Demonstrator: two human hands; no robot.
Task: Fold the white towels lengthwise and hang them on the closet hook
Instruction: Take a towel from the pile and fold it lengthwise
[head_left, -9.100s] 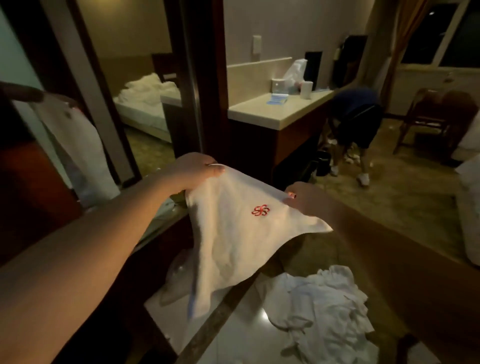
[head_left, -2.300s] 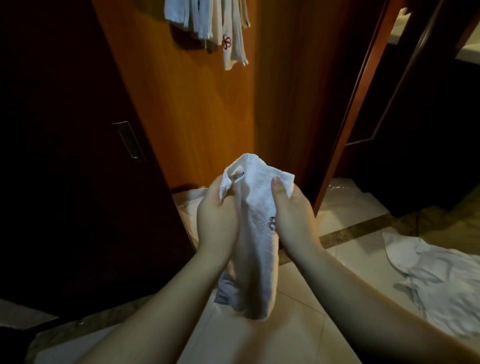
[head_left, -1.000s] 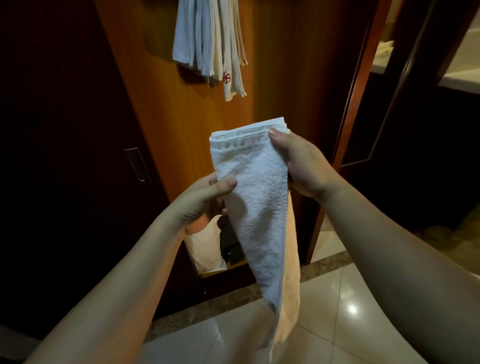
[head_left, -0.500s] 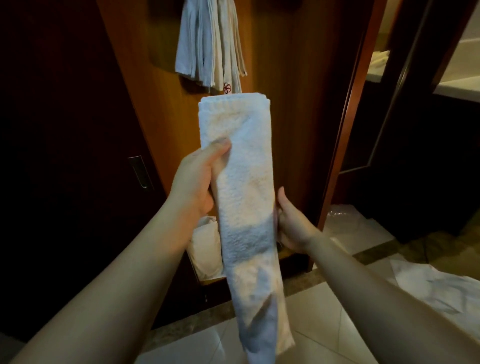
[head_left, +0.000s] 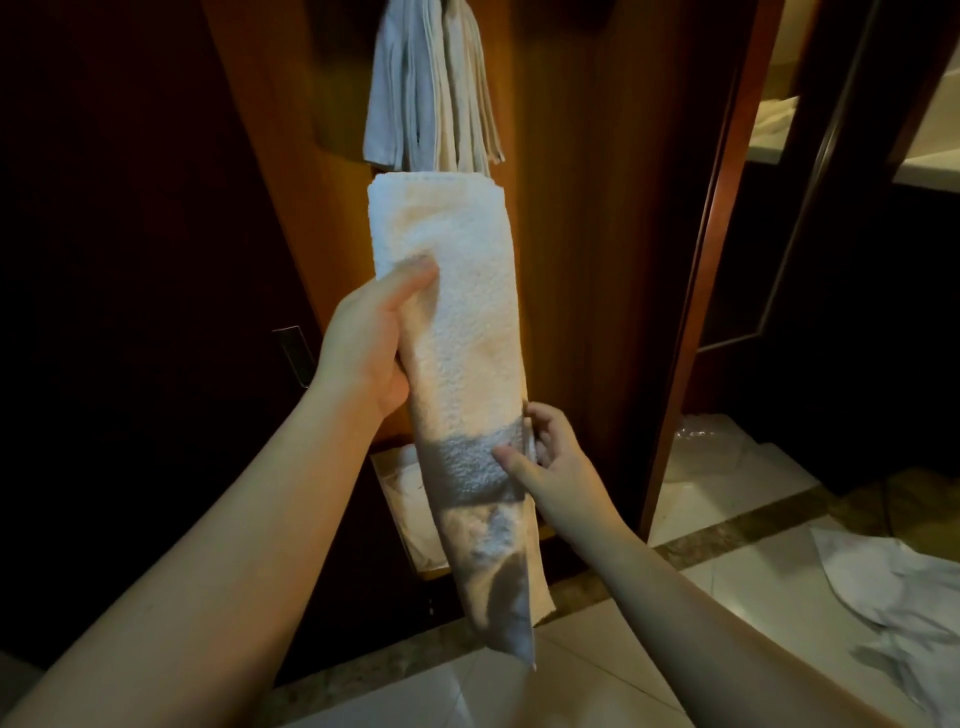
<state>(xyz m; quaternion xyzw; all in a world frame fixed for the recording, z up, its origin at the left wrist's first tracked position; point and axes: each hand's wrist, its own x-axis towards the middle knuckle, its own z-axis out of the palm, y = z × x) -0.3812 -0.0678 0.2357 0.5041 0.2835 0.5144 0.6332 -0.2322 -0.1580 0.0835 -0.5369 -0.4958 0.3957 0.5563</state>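
Observation:
A white towel (head_left: 457, 312), folded into a long narrow strip, hangs upright in front of me. My left hand (head_left: 369, 343) grips its left edge near the upper middle, thumb across the front. Lower down, my right hand (head_left: 550, 462) pinches the towel's right edge between thumb and fingers. The strip's lower end dangles free above the floor. Directly above its top edge, several folded towels (head_left: 431, 88) hang against the closet's wooden panel (head_left: 582, 208). The hook itself is hidden above the frame.
A dark closet door with a recessed handle (head_left: 293, 358) stands at the left. White cloth (head_left: 408, 499) lies low in the closet behind the towel. More white towels (head_left: 893, 608) are heaped on the tiled floor at the right. A doorway frame (head_left: 701, 270) rises right of the panel.
Over the last second the towel was straightened into a vertical strip. My left hand moved up onto it and my right hand dropped from the top corner to the lower right edge.

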